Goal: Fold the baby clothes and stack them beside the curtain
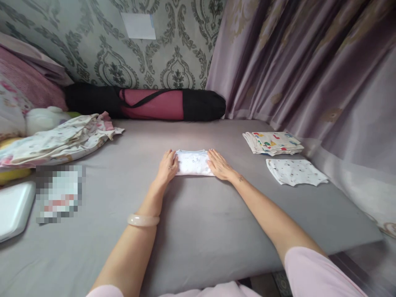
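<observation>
The left hand (168, 166) and right hand (220, 165) lay unclenched at opposite ends of a folded, rectangular, white printed-fabric garment (194, 164) — apparently to keep its edges even.

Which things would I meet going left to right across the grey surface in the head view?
White slab-like object, pixelated item, pale bangle, left hand, folded white garment, right hand, spotted white folded cloth.
</observation>
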The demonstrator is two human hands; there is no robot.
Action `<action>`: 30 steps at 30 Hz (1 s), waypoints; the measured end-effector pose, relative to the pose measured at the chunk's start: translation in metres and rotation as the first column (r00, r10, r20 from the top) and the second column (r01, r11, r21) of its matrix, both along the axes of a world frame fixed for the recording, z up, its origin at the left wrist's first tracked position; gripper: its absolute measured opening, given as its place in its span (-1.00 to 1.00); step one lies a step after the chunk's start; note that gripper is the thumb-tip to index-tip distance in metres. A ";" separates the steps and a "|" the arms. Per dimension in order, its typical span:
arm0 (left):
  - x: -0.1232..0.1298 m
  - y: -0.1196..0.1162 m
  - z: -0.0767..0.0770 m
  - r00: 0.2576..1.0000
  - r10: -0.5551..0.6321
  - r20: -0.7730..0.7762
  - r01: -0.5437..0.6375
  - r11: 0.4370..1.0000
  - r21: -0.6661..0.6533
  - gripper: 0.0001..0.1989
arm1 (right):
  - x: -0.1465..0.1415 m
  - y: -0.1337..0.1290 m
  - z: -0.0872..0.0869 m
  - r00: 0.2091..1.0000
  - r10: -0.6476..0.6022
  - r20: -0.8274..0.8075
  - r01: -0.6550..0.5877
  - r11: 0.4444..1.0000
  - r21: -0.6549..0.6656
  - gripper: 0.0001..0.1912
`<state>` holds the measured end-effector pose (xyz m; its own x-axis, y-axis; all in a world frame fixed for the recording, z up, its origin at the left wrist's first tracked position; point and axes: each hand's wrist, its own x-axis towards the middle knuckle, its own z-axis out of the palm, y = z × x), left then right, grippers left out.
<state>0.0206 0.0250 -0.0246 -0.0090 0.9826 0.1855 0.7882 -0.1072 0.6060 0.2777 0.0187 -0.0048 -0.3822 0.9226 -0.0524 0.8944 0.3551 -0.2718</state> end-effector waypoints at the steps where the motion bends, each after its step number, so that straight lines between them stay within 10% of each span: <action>1: 0.000 0.001 0.000 1.000 0.007 0.005 -0.007 1.000 -0.001 -0.55 | 0.001 0.001 0.000 1.000 0.001 -0.004 -0.001 1.000 -0.003 -0.26; 11: 0.000 0.001 0.007 0.997 0.042 0.070 -0.039 0.999 -0.034 -0.57 | -0.033 0.003 0.025 0.999 0.033 -0.027 -0.034 0.999 -0.009 -0.32; 21: -0.004 0.004 0.008 0.988 0.060 0.145 -0.053 0.997 -0.054 -0.54 | -0.048 0.003 -0.003 0.983 0.176 -0.056 -0.173 0.984 0.043 -0.36; 30: -0.008 0.004 0.010 0.956 0.080 0.283 -0.068 0.996 -0.053 -0.55 | -0.071 0.008 0.034 0.988 0.135 -0.068 -0.141 0.987 -0.083 -0.38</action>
